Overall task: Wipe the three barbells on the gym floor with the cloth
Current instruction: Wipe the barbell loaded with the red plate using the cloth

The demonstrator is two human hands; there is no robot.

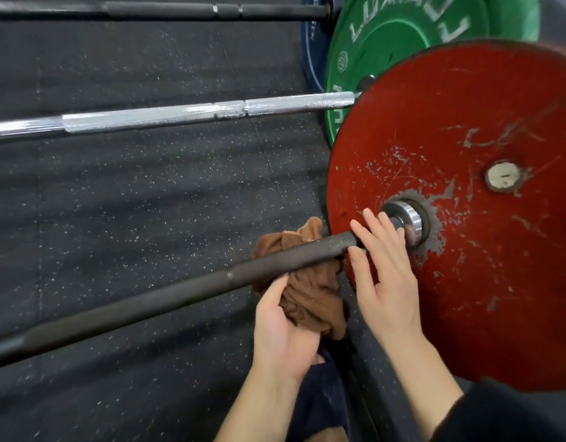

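The head view looks down on a black rubber floor (116,202) flecked with pale specks, on which three barbells lie side by side. The nearest barbell (147,307) has a dull, dark grey shaft and a round red plate (482,282), scuffed and chipped down to grey. Beyond it lies the middle barbell (179,114), bright chrome with knurled bands and a green plate (387,36). The far barbell (147,9) is matte black, with a blue plate (312,59).

A crumpled brown cloth (307,295) is bunched under and behind the nearest shaft, just beside the red plate. The left hand (281,323) clutches it from below, fingers curled into the folds. The right hand (383,272) lies flat, fingers straight, across the shaft at its steel collar (409,218), grasping nothing.
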